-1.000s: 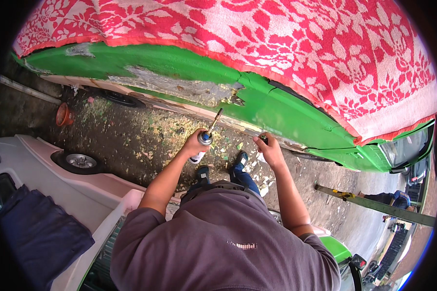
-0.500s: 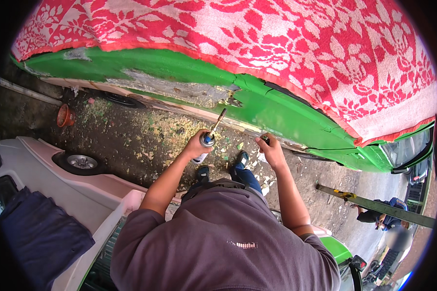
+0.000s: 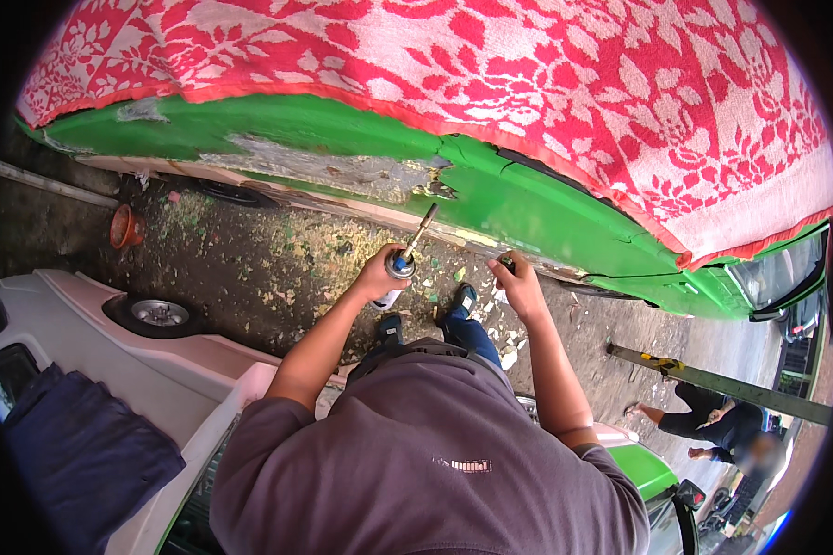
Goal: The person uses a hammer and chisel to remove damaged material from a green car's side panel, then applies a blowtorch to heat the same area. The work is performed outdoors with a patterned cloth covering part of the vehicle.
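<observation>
My left hand is wrapped round the can of a gas blowtorch, whose metal nozzle tilts up towards the green car. No flame shows at its tip. My right hand is closed on a small dark object that mostly hides in the fingers, so its kind cannot be made out. Both hands are in front of my waist, apart from each other and short of the car's side. Beyond the nozzle, a rough grey stripped patch with ragged edges runs along the green paint.
A red and white patterned cloth drapes over the green car. Paint flakes litter the ground. A pink and white car stands behind me, with dark cloth on it. An orange pot, a post and another person are farther off.
My hands keep their grips and have barely moved. The other person at the right has shifted, with a leg and arms now showing below the post. The view has tilted slightly.
</observation>
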A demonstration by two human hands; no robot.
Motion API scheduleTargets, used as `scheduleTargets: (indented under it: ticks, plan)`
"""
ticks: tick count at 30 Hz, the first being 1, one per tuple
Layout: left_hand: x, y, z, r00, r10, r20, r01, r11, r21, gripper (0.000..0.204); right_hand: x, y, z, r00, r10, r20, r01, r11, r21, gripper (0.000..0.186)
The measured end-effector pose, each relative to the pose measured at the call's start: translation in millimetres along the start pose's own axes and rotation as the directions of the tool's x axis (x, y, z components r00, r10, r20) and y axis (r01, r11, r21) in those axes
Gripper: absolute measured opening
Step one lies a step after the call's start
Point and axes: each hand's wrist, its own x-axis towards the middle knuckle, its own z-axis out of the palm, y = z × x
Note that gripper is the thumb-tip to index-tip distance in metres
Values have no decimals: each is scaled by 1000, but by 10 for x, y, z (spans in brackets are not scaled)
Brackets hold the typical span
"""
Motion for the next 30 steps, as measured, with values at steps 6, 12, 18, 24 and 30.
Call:
scheduleTargets:
  ticks: [6, 12, 18, 24, 30]
  plan:
    - [33, 16, 36, 999, 22, 28, -21, 999, -49, 68, -15, 34, -44, 1000, 1, -13, -1, 1000, -5, 40]
    - [67, 86, 113, 996, 38, 75, -32, 996, -81, 67, -42, 43, -95, 999, 9, -33, -8, 1000, 16, 40]
    - [62, 3, 87, 1000, 5, 18, -4, 997, -77, 68, -77, 38, -111, 999, 27, -21, -27, 999, 28, 40]
    - [7, -212, -17, 998, -43, -36, 38, 991, -125, 67, -85, 57, -88, 999, 29, -17, -28, 999, 27, 40]
    - [-30, -440, -47, 993, -78, -83, 59, 976, -209, 67, -41, 36, -38, 1000, 7, 11, -7, 1000, 20, 39]
